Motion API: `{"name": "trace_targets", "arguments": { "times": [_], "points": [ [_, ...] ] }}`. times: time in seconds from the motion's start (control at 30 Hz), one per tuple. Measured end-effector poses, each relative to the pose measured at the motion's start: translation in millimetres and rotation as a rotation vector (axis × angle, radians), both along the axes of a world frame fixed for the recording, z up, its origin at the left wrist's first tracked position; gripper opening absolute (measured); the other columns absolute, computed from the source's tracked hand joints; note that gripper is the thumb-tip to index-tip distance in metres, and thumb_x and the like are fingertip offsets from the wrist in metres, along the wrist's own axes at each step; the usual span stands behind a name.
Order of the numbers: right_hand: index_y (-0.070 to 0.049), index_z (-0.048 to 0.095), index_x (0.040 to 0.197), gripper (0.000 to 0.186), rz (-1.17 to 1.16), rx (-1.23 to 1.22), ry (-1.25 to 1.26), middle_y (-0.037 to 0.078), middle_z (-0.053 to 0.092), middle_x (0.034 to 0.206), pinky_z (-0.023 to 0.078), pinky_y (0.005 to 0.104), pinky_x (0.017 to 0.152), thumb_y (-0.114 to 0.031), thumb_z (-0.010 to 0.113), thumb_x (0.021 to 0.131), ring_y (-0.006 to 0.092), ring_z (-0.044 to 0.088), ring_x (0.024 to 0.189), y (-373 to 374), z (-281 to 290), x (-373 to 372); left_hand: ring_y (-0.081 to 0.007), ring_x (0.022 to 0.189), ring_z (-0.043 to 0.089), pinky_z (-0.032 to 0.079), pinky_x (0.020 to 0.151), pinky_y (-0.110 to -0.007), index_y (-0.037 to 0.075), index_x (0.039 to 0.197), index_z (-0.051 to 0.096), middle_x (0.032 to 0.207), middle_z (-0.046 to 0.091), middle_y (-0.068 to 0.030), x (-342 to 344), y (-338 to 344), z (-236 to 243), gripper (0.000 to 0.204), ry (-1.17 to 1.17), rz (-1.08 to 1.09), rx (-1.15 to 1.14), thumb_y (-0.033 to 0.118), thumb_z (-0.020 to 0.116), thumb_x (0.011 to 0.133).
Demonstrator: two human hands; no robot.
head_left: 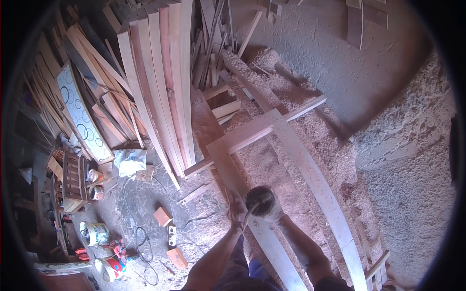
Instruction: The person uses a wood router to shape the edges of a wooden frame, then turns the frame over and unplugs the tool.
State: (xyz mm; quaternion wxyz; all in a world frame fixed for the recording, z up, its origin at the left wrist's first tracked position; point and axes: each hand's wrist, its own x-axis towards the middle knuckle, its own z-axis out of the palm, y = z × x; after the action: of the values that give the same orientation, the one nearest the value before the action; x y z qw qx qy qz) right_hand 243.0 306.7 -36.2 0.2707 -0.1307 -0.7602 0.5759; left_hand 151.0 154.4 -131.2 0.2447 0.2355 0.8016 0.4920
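A power tool with a round, black, ribbed top (261,200), router-like in shape, stands on the left long board (272,247) of a wooden frame. My left hand (236,212) grips its left side, and my right hand (274,209) closes round its right side. The tool's body hides some fingers of both hands. A grey cord (251,213) curves over the top toward my left wrist. Ahead of the tool, a crosspiece (247,132) joins this board to the curved-looking right long board (318,179). The tool's underside is hidden.
Wood shavings (301,194) lie thick under the frame and by the wall. Tall planks (160,82) lean at the back left. On the left floor are buckets (94,234), wood blocks (163,216), a power strip (172,235) and loose cables (145,242). A support batten (306,107) lies under the frame.
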Motion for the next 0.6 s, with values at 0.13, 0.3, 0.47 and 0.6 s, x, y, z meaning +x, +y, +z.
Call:
{"name": "trace_targets", "arguments": {
  "times": [0.13,0.3,0.47,0.6],
  "points": [
    [-0.009,0.058,0.134,0.066,-0.002,-0.072,-0.053,0.006,0.068,0.122,0.059,0.0310,0.096,-0.008,0.087,0.076,0.0181,0.068,0.110,9,-6,-19,-0.0346,0.142,0.051,0.037,0.121,-0.042,-0.001,0.165,0.025,0.159,0.045,-0.0250,13,12,27,0.058,0.035,0.136,0.069,0.027,0.036,0.116],
    [-0.008,0.058,0.134,0.085,-0.053,0.152,-0.155,0.011,0.066,0.120,0.056,0.0401,0.095,-0.031,0.099,0.064,0.0290,0.067,0.108,21,-11,-62,-0.0424,0.113,0.059,0.043,0.099,-0.053,0.006,0.159,0.037,0.160,0.043,-0.0278,9,1,-14,0.057,0.197,0.091,-0.031,0.028,0.046,0.108],
    [-0.007,0.059,0.130,0.080,-0.085,0.391,-0.171,0.013,0.065,0.120,0.055,0.0411,0.094,-0.031,0.097,0.064,0.0311,0.065,0.108,39,-37,-99,-0.0468,0.092,0.066,0.048,0.082,-0.059,0.010,0.157,0.040,0.150,0.049,-0.0295,4,-6,-57,0.059,0.162,0.085,-0.056,0.030,0.052,0.103],
    [-0.006,0.058,0.130,0.078,-0.046,0.127,-0.154,0.013,0.065,0.120,0.055,0.0412,0.095,-0.029,0.096,0.065,0.0308,0.065,0.109,46,-43,-123,-0.0408,0.097,0.065,0.049,0.087,-0.054,0.006,0.151,0.043,0.140,0.054,-0.0257,1,-1,-48,0.053,0.149,0.114,-0.043,0.035,0.047,0.107]
  ]
}}
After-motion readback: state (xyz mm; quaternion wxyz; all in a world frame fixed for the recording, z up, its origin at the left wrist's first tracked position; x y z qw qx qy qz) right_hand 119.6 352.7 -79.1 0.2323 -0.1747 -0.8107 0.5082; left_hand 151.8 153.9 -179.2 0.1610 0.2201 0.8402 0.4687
